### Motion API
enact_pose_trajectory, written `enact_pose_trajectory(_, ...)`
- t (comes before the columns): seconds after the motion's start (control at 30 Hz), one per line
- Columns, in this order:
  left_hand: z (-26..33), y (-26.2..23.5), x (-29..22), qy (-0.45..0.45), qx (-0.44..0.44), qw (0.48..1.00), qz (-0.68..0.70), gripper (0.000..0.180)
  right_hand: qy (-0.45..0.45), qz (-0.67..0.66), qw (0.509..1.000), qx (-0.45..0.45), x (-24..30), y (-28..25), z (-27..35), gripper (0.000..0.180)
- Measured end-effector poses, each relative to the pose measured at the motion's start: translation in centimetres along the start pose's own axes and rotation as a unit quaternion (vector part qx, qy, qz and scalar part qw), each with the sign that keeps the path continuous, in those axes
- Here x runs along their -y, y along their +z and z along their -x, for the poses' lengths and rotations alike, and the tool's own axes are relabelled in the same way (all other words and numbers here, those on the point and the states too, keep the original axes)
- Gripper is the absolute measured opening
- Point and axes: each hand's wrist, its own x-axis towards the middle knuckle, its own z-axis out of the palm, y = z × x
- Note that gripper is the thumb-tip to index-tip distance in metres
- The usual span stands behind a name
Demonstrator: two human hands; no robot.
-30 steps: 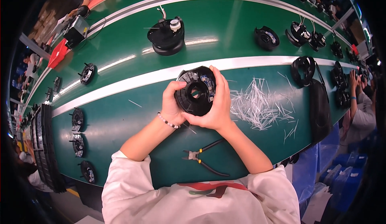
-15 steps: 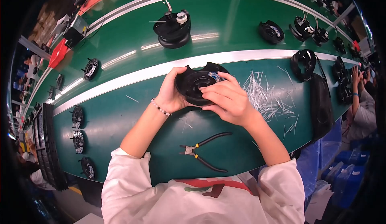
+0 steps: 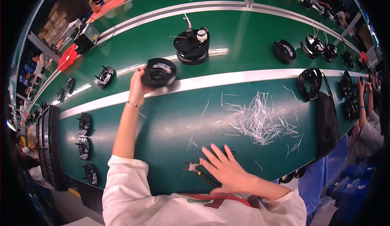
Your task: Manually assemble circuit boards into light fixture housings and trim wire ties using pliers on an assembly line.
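Observation:
My left hand [image 3: 138, 84] is stretched forward over the white rail, closed on the left edge of a round black plastic housing [image 3: 156, 76]. A small circuit board seems to show inside the housing, though it is slightly blurred. Low over the near side of the green table, my right hand [image 3: 227, 170] is open with its fingers spread and nothing in them. Under it lie side-cutting pliers [image 3: 192, 166] with black and yellow handles, partly hidden by the hand. A pile of thin white cut strips [image 3: 260, 122] lies beyond my right hand.
A black assembly with a white part [image 3: 191, 47] stands on the green belt ahead. Another black housing [image 3: 284, 51] sits to its right. Several round parts [image 3: 83, 148] line the left side near a black rack [image 3: 50, 144]. A black pouch [image 3: 326, 120] lies right.
My left hand has carried the black housing forward and left, from the table to over the belt's edge. My right hand has let go of it and come back down over the pliers.

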Motion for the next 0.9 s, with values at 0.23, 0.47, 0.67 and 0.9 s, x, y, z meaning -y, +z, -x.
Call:
enact_pose_trajectory(0.23,-5.6,-2.4,-2.0,-0.004,-0.160,0.951,-0.265,0.056,0.048,0.051,0.997,0.022,0.0,1.0,0.7,0.089)
enact_pose_trajectory(0.47,-0.7,11.5,-0.2,0.290,-0.001,0.874,-0.390,0.042,0.086,-0.059,0.985,-0.141,-0.7,2.7,1.6,0.072)
enact_pose_trajectory(0.67,-5.9,19.6,2.9,-0.244,0.180,0.907,0.292,0.070,0.086,-0.433,0.819,-0.365,0.5,2.6,2.6,0.077)
enact_pose_trajectory(0.9,-4.5,19.6,3.9,-0.169,0.142,0.904,0.366,0.020,0.013,-0.818,0.473,-0.328,-0.8,2.0,3.9,0.088)
